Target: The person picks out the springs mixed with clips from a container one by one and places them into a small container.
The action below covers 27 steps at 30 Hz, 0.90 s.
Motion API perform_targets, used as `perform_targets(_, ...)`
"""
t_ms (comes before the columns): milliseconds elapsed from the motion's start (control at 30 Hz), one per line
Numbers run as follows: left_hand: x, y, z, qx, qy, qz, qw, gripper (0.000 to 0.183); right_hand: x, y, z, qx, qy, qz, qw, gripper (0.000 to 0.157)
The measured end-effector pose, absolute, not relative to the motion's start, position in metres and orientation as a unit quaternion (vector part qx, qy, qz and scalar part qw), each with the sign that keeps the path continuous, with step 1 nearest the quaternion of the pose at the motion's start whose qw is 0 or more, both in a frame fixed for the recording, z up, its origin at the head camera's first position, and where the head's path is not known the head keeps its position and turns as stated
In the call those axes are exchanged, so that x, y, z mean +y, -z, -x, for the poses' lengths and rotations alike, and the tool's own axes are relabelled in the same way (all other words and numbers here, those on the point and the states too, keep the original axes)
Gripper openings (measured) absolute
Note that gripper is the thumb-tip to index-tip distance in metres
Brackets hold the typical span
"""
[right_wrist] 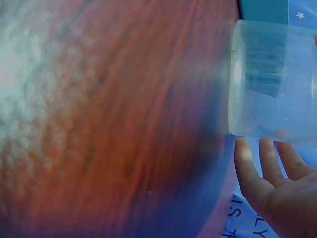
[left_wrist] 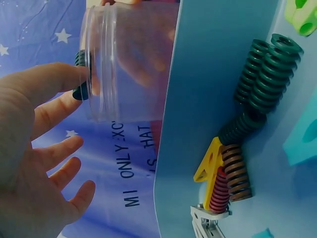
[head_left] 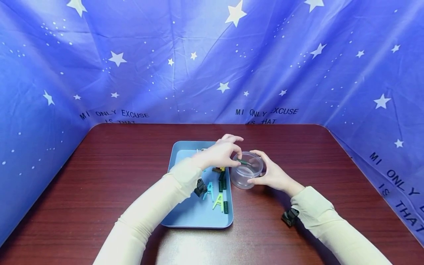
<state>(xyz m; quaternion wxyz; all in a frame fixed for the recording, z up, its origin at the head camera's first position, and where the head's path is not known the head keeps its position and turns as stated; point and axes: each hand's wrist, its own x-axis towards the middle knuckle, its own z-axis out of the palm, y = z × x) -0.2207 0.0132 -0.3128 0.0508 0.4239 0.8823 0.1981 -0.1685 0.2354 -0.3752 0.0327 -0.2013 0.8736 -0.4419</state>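
Note:
My left hand [head_left: 222, 153] pinches a dark green coil spring [head_left: 243, 162] between thumb and index finger, right at the mouth of a clear plastic jar [head_left: 241, 181]. Its other fingers are spread, as the left wrist view shows. From the right side, my right hand [head_left: 275, 175] grips the jar, which stands on the table just beside a blue tray [head_left: 188, 220]. In the tray lie several more dark green springs [left_wrist: 275, 74], a brown spring [left_wrist: 237, 171], a red spring [left_wrist: 219, 192], a yellow clip [left_wrist: 210, 161] and a metal clip [left_wrist: 208, 220].
Towards the tray's near end lie a turquoise clip [head_left: 210, 189], a light green clip [head_left: 218, 202] and another dark green spring [head_left: 226, 207]. The dark wooden table [head_left: 126, 154] is ringed by a blue star-patterned curtain [head_left: 198, 84].

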Motion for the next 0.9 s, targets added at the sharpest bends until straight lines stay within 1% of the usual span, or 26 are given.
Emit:
perform_targets(467, 0.0168, 0.3155, 0.2208, 0.883, -0.192, -0.425, 0.055, 0.009, 0.2347, 0.3759, 0.1680, 0.876, 0.436, 0.206, 0.022, 0.084)
perform_targets(900, 0.0114, 0.3122, 0.2224, 0.882, -0.208, -0.420, 0.051, 0.011, 0.2350, 0.3753, 0.1674, 0.880, 0.429, 0.201, 0.026, 0.085)
